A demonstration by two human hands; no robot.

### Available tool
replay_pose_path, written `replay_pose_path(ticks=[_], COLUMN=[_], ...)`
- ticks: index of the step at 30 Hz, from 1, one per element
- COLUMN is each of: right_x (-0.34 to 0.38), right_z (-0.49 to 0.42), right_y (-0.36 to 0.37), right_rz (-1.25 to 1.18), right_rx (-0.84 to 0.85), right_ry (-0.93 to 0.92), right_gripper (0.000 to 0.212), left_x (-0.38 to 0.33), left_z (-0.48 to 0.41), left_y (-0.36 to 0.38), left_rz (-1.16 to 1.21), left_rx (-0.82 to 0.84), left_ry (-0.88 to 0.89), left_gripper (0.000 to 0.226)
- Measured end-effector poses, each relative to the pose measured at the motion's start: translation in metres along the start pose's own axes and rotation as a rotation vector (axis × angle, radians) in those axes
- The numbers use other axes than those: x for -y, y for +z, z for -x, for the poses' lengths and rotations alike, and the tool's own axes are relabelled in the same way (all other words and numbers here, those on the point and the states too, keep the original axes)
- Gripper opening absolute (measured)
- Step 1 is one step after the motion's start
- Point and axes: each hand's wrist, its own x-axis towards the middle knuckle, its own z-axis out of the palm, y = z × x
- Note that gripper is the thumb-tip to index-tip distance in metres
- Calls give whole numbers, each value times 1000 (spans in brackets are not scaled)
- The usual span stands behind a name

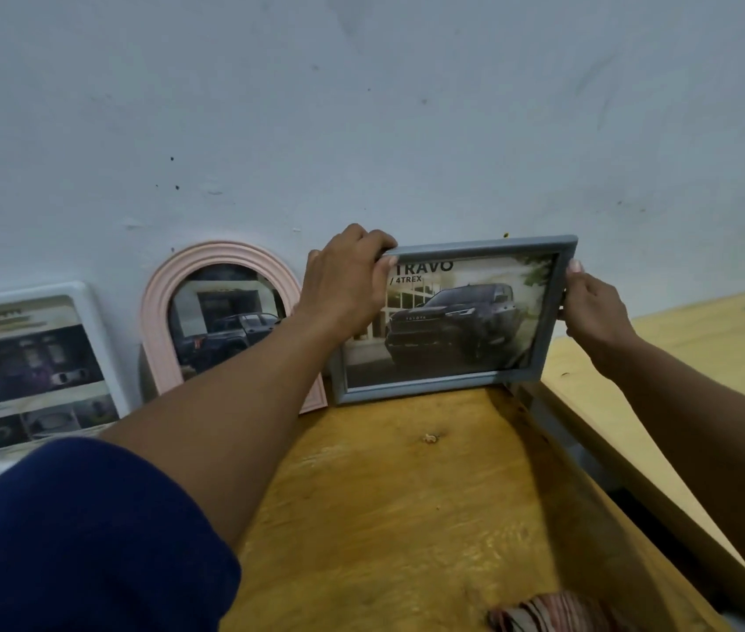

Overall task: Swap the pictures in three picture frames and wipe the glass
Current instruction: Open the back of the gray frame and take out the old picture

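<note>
Grey frame (452, 321) upright on the wooden table (407, 494): left hand (343, 280) grips its top-left corner, right hand (594, 307) pinches its right edge; its base seems to touch down.

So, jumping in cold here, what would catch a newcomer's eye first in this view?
The grey frame with a dark car picture stands out, held upright at the back of the wooden table, the left hand gripping its top left corner and the right hand its right edge. Left of it, a pink arched frame and a white frame lean against the wall.
</note>
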Motion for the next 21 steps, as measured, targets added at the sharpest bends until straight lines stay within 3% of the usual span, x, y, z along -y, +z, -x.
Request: replay_pose_path(ticks=[9, 21], right_x=[29, 78], right_z=[44, 129], right_y=[-39, 52], right_rz=[96, 81], right_rx=[-86, 160], right_ry=[-102, -223], right_gripper=[51, 55], left_x=[-25, 50], left_z=[34, 142], left_y=[-54, -163], left_rz=[182, 208], left_rx=[82, 107], left_ry=[-113, -394], left_gripper=[23, 12])
